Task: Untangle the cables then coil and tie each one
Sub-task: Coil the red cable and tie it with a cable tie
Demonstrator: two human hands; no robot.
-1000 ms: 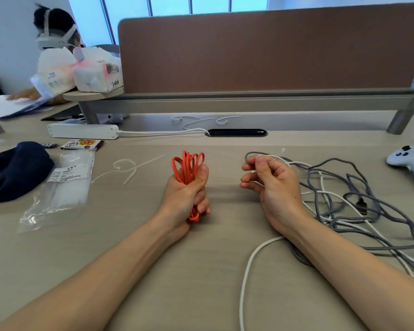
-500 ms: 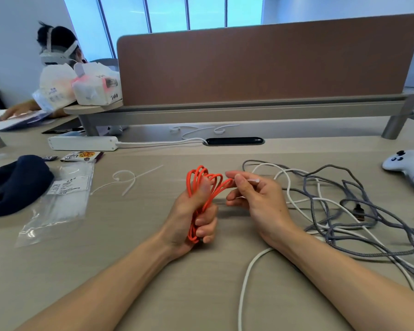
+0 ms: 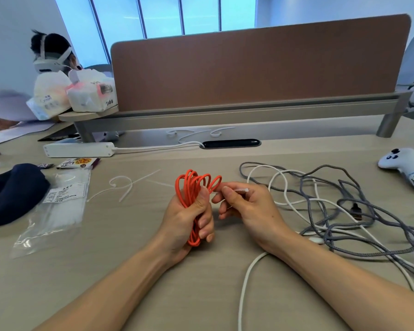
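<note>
My left hand (image 3: 185, 218) grips a coiled orange cable (image 3: 192, 187) upright at the desk's middle, loops sticking out above the fist. My right hand (image 3: 246, 206) is just right of it, pinching a thin white cable tie (image 3: 240, 190) between thumb and fingers, its tip close to the orange loops. To the right lies a tangle of a grey braided cable (image 3: 344, 201) and a white cable (image 3: 285, 187); the white one runs under my right wrist toward the near edge.
Loose white ties (image 3: 127, 187) and a clear bag of ties (image 3: 58, 206) lie left. A dark cloth (image 3: 10, 194) sits far left, a power strip (image 3: 79, 149) behind, a white controller (image 3: 404, 163) far right. A brown divider (image 3: 249, 65) closes the back; another person sits back left.
My right hand left the cable tangle and came leftward to the orange coil, carrying the white tie. The left hand shifted the coil slightly right and tilted it.
</note>
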